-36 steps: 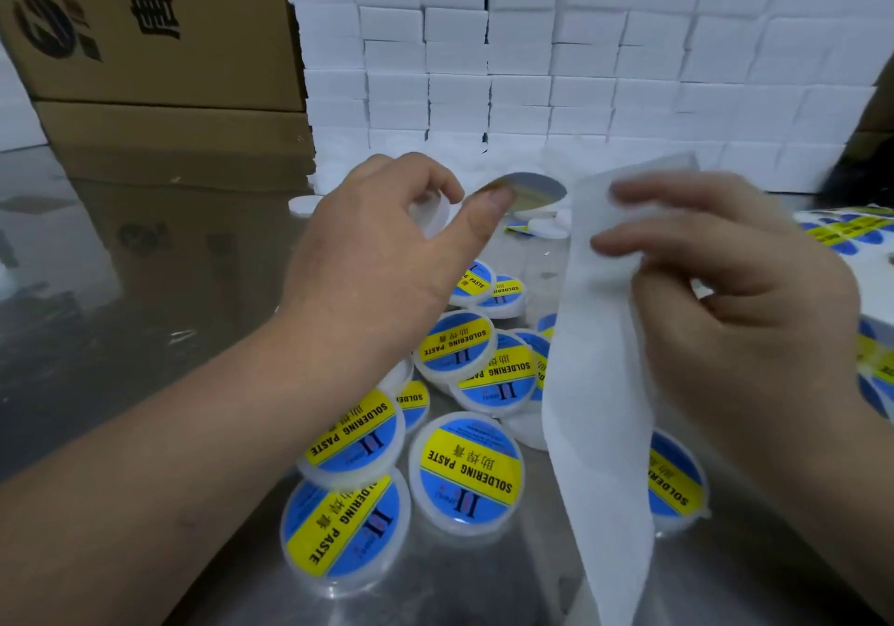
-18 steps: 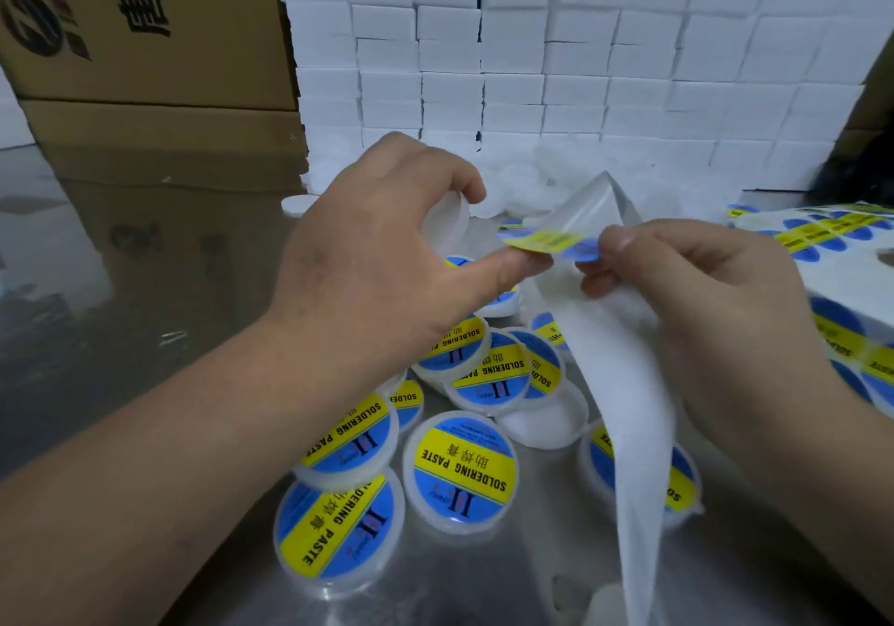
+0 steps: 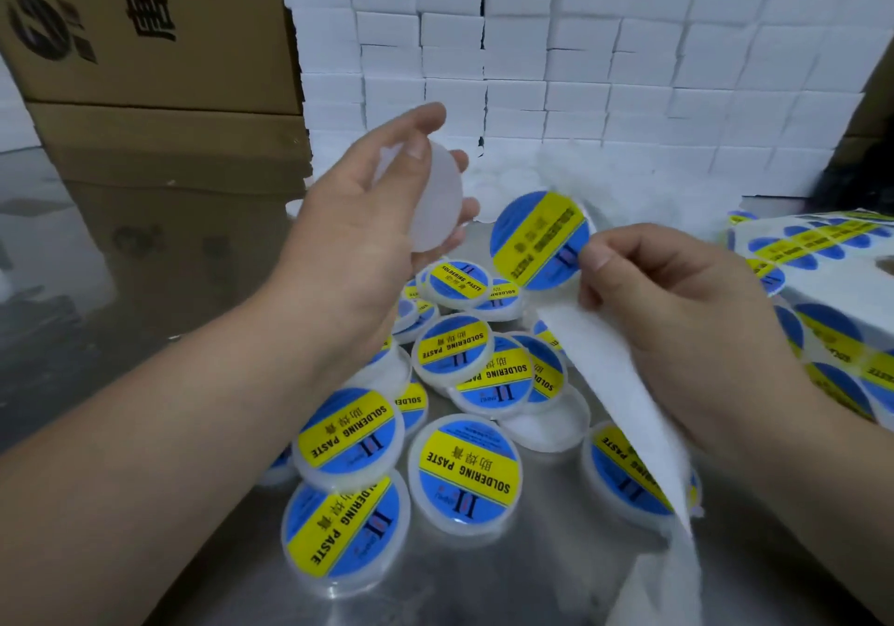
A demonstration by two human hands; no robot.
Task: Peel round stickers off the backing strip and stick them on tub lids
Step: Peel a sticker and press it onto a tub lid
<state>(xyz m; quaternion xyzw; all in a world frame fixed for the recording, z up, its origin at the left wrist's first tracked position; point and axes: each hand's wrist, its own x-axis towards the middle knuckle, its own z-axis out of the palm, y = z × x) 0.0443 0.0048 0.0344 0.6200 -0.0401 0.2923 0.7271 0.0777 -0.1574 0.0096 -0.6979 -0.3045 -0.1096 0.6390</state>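
Left hand [image 3: 358,228] grip holding translucent round tub [image 3: 433,204]; right hand [image 3: 677,315] pinching blue-yellow round sticker [image 3: 537,238] and white backing strip [image 3: 624,383]; edge-held sticker is risking creasing, misalignment.

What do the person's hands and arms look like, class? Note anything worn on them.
The left hand and right hand wear no gloves, and no rings show on the visible fingers. The left forearm and right forearm carry no sleeve, watch or band within the frame. The visible nails are short and unpainted.
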